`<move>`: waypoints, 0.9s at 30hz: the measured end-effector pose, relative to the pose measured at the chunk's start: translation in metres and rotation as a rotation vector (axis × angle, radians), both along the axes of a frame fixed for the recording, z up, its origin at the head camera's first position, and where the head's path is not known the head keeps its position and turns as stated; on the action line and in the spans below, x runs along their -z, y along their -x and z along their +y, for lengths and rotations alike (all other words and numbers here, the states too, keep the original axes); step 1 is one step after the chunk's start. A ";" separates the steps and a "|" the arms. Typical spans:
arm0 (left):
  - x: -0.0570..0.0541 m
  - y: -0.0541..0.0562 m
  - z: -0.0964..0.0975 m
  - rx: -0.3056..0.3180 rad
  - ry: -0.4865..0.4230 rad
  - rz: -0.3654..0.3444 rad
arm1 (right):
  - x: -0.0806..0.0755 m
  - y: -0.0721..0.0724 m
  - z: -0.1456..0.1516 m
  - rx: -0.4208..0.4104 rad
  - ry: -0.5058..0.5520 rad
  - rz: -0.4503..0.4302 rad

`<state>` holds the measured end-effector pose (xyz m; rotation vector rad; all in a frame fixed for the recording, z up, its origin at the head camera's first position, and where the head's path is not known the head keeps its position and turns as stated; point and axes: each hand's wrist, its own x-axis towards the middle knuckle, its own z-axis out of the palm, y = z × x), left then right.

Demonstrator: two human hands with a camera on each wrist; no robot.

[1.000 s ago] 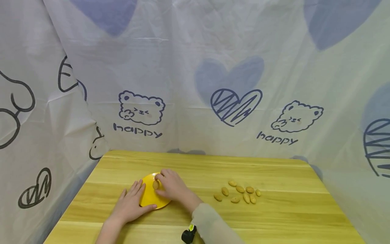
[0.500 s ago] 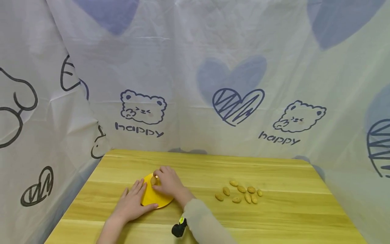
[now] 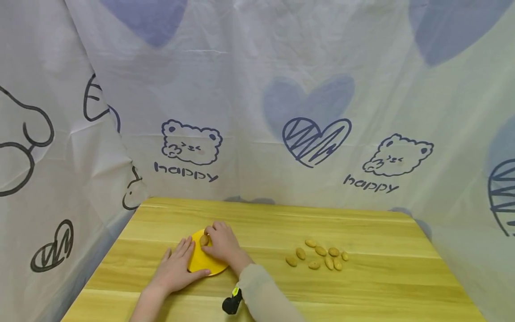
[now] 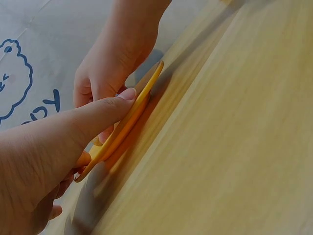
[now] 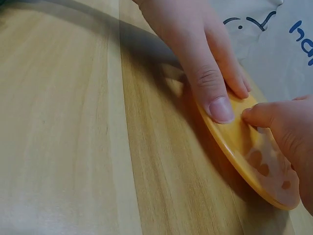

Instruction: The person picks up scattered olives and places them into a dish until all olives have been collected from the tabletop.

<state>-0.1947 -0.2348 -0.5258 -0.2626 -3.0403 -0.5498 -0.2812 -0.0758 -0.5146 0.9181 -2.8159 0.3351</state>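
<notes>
A yellow plate (image 3: 209, 265) lies on the wooden table at the left of centre. My left hand (image 3: 172, 270) rests along its left side, fingers straight and thumb over the near rim; in the left wrist view the thumb (image 4: 105, 113) presses the plate's edge. Above the plate, the thumb and forefinger of my right hand (image 3: 222, 244) pinch a tan, almond-shaped nut (image 3: 204, 240). In the right wrist view that nut is hidden, and brown patches show on the plate (image 5: 222, 142); whether they are print or reflection I cannot tell.
Several more tan nuts (image 3: 314, 264) lie loosely grouped on the table (image 3: 378, 286) to the right of my hands. A black device (image 3: 231, 305) sits beside the right sleeve (image 3: 261, 288). Printed cloth (image 3: 249, 107) hangs behind the table and along its left side.
My right hand has shifted slightly left and away from me with the nut, then barely moved. The left hand has stayed on the plate. The group of nuts is unchanged.
</notes>
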 end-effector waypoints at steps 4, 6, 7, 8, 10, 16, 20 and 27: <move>0.001 0.000 0.000 -0.002 0.000 -0.008 | 0.001 -0.001 -0.002 0.025 0.009 -0.014; 0.001 0.001 0.000 -0.004 0.003 -0.009 | 0.002 -0.001 -0.003 0.034 0.011 -0.021; 0.001 0.001 0.000 -0.006 0.001 -0.015 | 0.002 -0.001 -0.003 0.037 0.012 -0.022; 0.001 0.001 0.000 -0.005 0.002 -0.016 | 0.003 0.000 -0.004 0.040 0.013 -0.023; 0.000 0.001 0.000 -0.003 0.001 -0.021 | 0.004 0.000 -0.005 0.048 0.013 -0.024; -0.001 0.002 0.001 -0.002 -0.003 -0.028 | 0.006 0.000 -0.007 0.066 0.004 -0.020; -0.001 0.002 0.001 0.002 -0.005 -0.020 | 0.005 -0.001 -0.007 0.074 -0.011 -0.016; -0.002 0.000 0.001 -0.004 -0.008 -0.033 | 0.006 -0.002 -0.006 0.067 -0.009 -0.009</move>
